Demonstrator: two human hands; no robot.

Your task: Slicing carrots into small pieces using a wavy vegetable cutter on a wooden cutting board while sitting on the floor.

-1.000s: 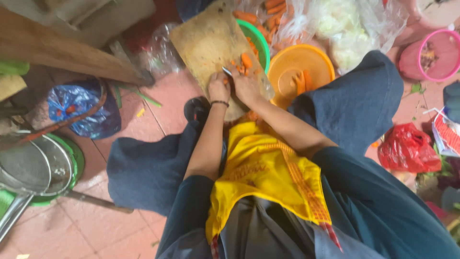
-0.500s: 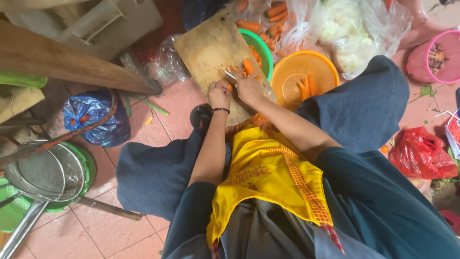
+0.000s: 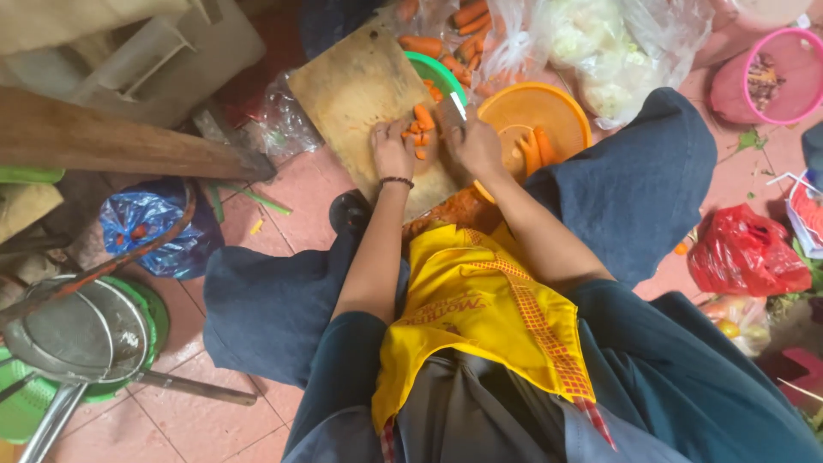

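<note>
Two hands are busy on a wooden cutting board (image 3: 356,94) that sits on the pink tiled floor (image 3: 296,193), between the person's knees. Left hand (image 3: 393,150), with a dark bracelet on the wrist, has its fingers curled down onto a carrot (image 3: 423,117), pinning it to the near right corner of the board. A few cut orange bits lie right beside those fingers. Right hand (image 3: 476,144) has its grip closed around the handle of a knife (image 3: 458,106), and the blade shows just above the knuckles, right next to the carrot.

Just right of the board is an orange bowl (image 3: 549,107) with a couple of carrot pieces in it, touching the right forearm side. Behind the board there's a green basket (image 3: 441,75) and a clear bag of whole carrots (image 3: 467,26). Further right, a pink basket (image 3: 784,77) and a red plastic bag (image 3: 746,253). Off to the left, a blue bag (image 3: 146,227) and a metal strainer (image 3: 77,334) resting on a green basin. A yellow apron (image 3: 480,309) covers the lap.
</note>
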